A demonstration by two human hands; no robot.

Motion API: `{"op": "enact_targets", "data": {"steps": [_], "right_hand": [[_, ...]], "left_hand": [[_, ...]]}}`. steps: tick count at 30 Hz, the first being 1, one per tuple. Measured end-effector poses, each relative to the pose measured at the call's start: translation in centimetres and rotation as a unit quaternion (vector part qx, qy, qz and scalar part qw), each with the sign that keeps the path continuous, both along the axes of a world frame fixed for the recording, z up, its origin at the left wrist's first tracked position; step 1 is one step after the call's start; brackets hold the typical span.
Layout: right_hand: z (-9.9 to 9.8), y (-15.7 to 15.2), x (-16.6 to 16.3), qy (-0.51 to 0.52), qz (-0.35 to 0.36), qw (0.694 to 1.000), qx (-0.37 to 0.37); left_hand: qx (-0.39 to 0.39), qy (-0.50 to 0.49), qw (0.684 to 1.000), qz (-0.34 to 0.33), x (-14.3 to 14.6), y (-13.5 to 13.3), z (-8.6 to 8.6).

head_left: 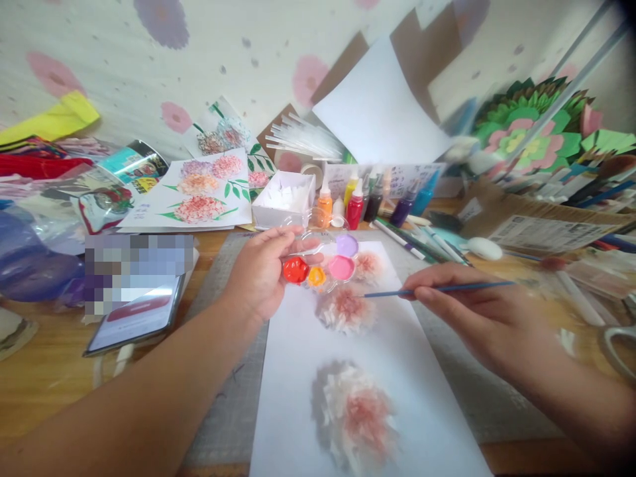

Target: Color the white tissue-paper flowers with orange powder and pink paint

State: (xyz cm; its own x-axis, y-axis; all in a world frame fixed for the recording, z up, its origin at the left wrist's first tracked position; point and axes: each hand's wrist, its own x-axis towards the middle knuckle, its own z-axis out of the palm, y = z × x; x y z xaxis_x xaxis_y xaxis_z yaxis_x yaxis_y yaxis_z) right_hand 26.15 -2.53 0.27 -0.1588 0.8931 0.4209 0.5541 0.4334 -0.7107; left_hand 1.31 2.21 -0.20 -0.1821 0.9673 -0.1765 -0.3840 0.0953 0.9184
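My left hand (268, 268) grips a clear paint palette (325, 232) by its left edge, with red, yellow-orange, pink and lilac paint in its wells. In my right hand (447, 305) a thin blue paintbrush (462, 287) is pinched, its tip pointing left, close to the middle flower. Below them lies a sheet of white paper (298, 391) bearing three ruffled white flowers with reddish centres: a near flower (362, 417), a middle flower (348, 308) and a far flower (368, 266) partly behind the palette. Whether the brush tip touches a petal I cannot tell.
A grey cutting mat (218, 371) lies under the paper. Paint bottles (354, 207) stand behind, beside a white box (283, 199) of paper bits. A phone (139, 311) leans at left near finished flower pictures (199, 192). A cardboard box (541, 225) of tools and scissors (619, 348) are at right.
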Motion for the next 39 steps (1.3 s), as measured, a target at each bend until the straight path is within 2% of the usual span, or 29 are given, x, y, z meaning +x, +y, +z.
{"op": "enact_targets", "data": {"steps": [17,32,39], "right_hand": [[-0.4,0.3,0.8,0.062,0.0,0.995,-0.077],[-0.8,0.6,1.2,0.107,0.0,0.991,-0.081],[-0.9,0.7,1.1,0.085,0.0,0.993,-0.083]], "left_hand": [[-0.009,0.009,1.0,-0.001,0.2,-0.1,0.2],[-0.005,0.005,1.0,-0.006,0.2,0.0,0.2],[-0.012,0.01,1.0,-0.003,0.2,0.0,0.2]]}}
